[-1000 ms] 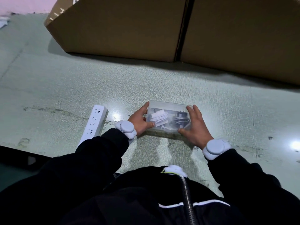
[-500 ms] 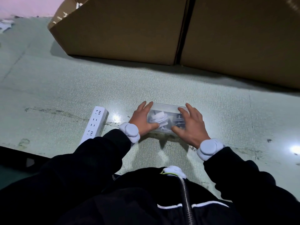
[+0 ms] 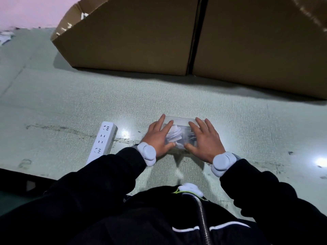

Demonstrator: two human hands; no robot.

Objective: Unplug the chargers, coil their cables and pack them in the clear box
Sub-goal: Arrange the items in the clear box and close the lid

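The clear box [image 3: 178, 119] lies on the green floor just ahead of me, lid on. Through the lid I see a white coiled cable with its charger [image 3: 174, 134] on the left and a darker coil on the right, partly hidden. My left hand [image 3: 156, 137] lies flat on the left half of the lid, fingers spread, thumb at the near edge. My right hand [image 3: 205, 138] lies flat on the right half in the same way. Neither hand grips anything.
A white power strip [image 3: 102, 142] lies left of the box with nothing plugged into it. Two large cardboard boxes [image 3: 132, 38] [image 3: 256, 41] stand behind. A dark edge [image 3: 21, 181] runs along the near left.
Both hands have slid from the box's sides up onto its lid and now lie flat on it. The view has shifted slightly.
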